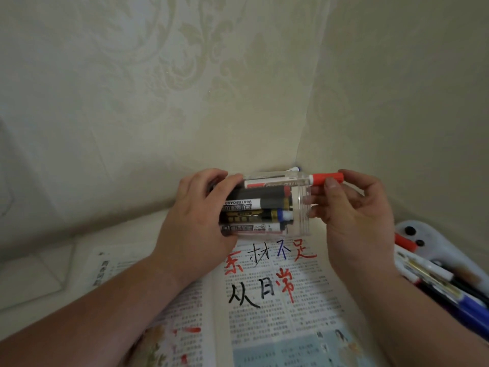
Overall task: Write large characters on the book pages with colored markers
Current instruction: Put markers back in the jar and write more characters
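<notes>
An open book (264,313) lies before me, its right page marked with large red, black and blue characters. Above it my left hand (195,215) grips a clear plastic jar (300,207) held on its side, with several markers inside. My right hand (354,218) pinches the red cap end of a red marker (326,178) between thumb and fingers. The white barrel of that marker reaches into the jar's open mouth along its upper side. A blue-tipped marker (374,169) pokes out behind the jar.
A white tray (434,234) at the right edge holds several more markers, red, black and blue. Patterned wallpaper forms a corner just behind the jar. A pale ledge runs along the left of the book.
</notes>
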